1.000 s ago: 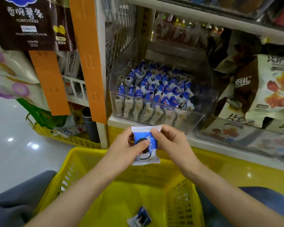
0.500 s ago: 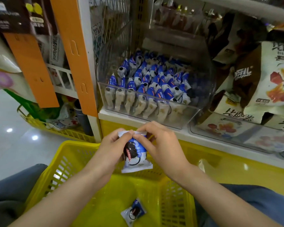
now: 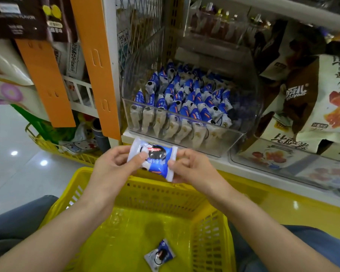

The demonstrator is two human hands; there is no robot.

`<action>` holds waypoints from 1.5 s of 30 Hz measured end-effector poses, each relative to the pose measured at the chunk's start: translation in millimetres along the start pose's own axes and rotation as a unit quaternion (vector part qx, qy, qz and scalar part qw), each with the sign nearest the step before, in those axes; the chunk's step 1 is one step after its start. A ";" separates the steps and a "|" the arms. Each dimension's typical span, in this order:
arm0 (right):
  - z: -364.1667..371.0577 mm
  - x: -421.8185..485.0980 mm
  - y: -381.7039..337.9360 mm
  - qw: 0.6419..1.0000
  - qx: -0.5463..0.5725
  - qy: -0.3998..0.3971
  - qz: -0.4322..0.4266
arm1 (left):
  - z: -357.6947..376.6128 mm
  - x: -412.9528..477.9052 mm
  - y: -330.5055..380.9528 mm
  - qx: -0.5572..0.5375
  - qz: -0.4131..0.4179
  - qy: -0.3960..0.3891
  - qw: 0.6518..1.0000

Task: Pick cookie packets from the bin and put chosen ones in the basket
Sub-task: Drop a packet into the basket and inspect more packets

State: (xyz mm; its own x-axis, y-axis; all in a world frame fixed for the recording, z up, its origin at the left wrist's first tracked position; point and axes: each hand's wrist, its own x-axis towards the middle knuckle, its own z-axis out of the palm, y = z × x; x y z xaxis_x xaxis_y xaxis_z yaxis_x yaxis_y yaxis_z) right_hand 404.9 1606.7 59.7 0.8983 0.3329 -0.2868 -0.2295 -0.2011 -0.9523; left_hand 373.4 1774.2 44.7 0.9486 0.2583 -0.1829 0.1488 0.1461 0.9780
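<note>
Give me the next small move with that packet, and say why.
Probably bring the packet down and let it go into the basket. The left hand and right hand pinch its two ends just above the basket's far rim, and another packet already lies inside.

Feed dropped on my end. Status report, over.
Left grip, right grip pinch one cookie packet above far rim of yellow basket. Second packet lies inside. Nothing in the way.

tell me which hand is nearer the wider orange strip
Left. The left hand is just below the end of the wider orange strip; the right hand is farther right, past the packet.
</note>
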 end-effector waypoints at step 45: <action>6.6 -1.5 7.7 0.979 0.011 0.169 -0.113 | 9.2 1.4 -7.5 0.215 -0.032 -0.020 0.976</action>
State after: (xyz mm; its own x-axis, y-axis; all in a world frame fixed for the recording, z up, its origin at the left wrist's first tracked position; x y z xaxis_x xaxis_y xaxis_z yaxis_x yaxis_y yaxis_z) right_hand 399.3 1610.7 52.2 0.9989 0.0423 -0.0209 -0.0149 -0.1371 -0.9904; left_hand 376.2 1764.7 38.0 0.9422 0.2238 -0.2493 0.3037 -0.2563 0.9177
